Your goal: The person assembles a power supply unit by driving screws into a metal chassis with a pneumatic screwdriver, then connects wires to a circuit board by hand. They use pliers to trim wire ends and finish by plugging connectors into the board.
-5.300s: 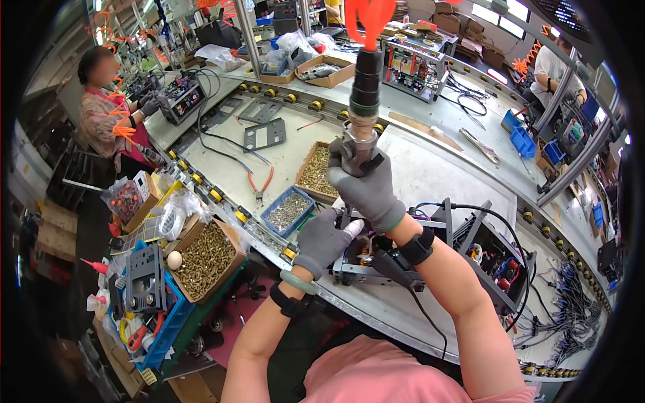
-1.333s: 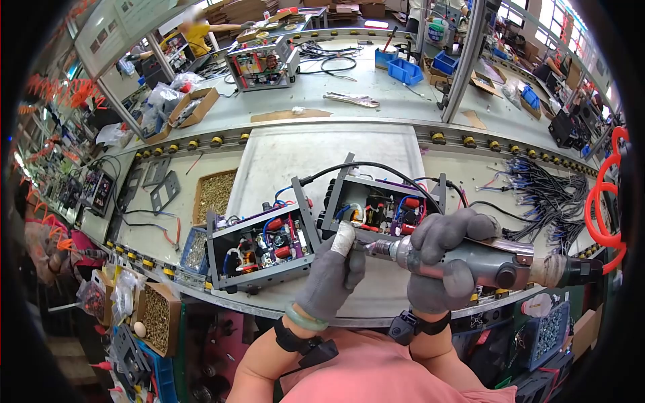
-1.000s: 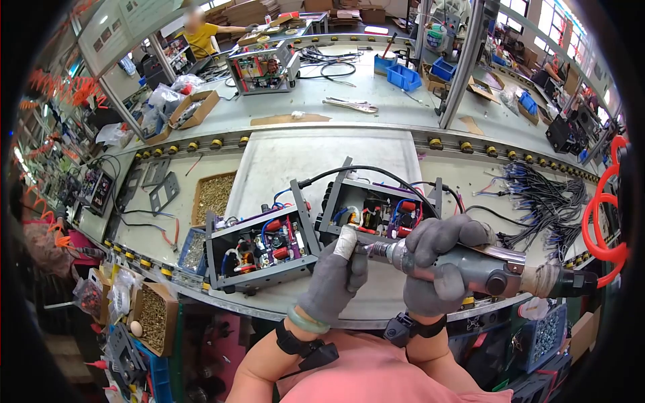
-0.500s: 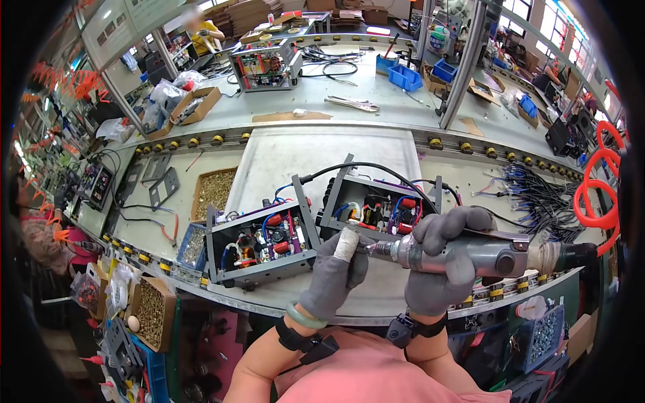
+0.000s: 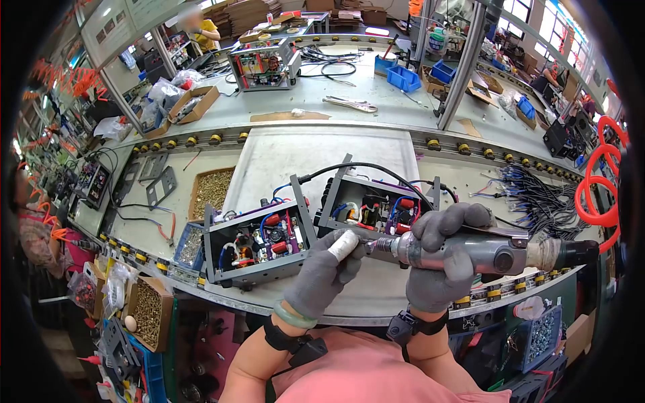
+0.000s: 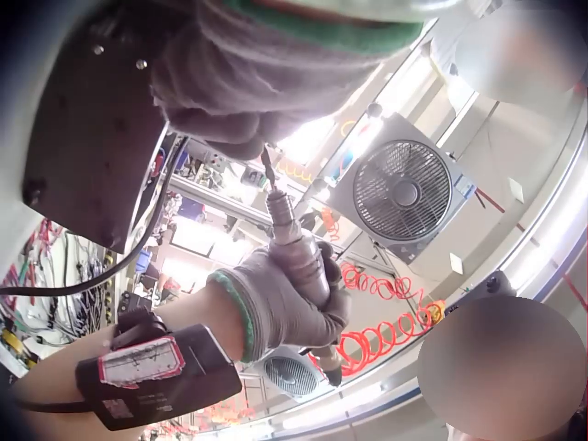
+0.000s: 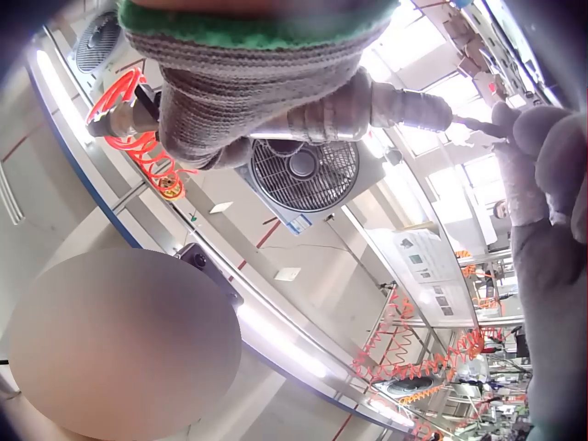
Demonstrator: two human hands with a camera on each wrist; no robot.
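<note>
Cable (image 5: 366, 164) arches across one chassis (image 5: 359, 193), beyond the right hand (image 5: 440, 279) and driver (image 5: 489, 255).

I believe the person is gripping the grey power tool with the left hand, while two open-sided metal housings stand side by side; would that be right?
Not quite: the head view shows the right hand gripping the grey power tool. The two open-sided metal housings do stand side by side.
</note>
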